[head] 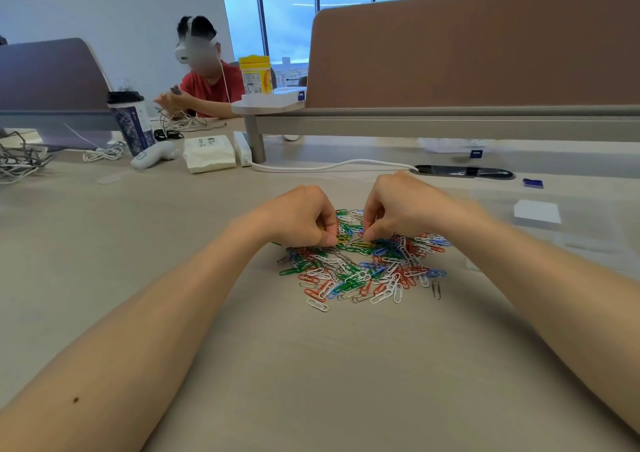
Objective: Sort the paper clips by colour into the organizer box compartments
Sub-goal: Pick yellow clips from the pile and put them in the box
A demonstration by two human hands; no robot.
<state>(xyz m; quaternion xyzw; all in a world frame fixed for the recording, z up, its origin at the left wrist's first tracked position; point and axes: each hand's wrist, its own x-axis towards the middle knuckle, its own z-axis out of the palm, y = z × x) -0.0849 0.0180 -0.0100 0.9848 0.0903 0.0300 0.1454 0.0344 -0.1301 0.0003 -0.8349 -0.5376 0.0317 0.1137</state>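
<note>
One loose pile of paper clips (363,264) mid tabletop (311,382), too many to count; six colours: red, green, blue, white, yellow, silver. One silver clip (436,289) lies apart just off the pile's right side. Two hands, both curled, tips down in the pile's far edge. Left hand (301,216) pinches clips by the yellow ones; right hand (391,205) pinches clips too, colour can't tell. One white cable (332,166) runs along the far edge.
</note>
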